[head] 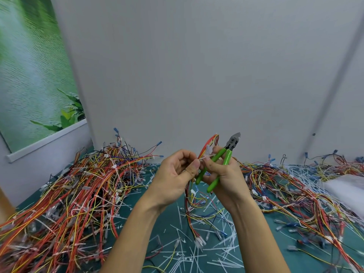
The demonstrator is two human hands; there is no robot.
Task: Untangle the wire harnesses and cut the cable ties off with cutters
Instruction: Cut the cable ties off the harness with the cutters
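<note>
Both hands were raised above the desk (pixel 169 219), close together and touching at the thumbs. The right hand (pixel 224 174) held the green-handled cutters (pixel 227 157), its fingers curled round the handles. The tool's long axis ran on a slant from lower left to upper right. The grey head pointed up and away toward the white wall (pixel 197 66), clear of the fingers, and the handle ends pointed down toward the person and stood a little apart. Whether the blades were parted could not be told.

The left hand (pixel 177 170) pinched a white cable tie (pixel 204 157) between thumb and forefinger, with the other fingers curled in. The tie sat on a wire harness (pixel 208 142) of red, orange and yellow wires. The harness looped up just above the hands, beside the cutter handles. Its wires also hung down between the forearms to the desk, ending in a white connector (pixel 199 241).

A large tangled pile of harnesses (pixel 78 194) lay on the desk to the left, and a second pile (pixel 295 186) spread to the right. Loose white tie offcuts (pixel 206 253) littered the green surface between them. A white padded sheet (pixel 346 192) lay at the far right, and a green poster (pixel 29 75) hung at the upper left.
</note>
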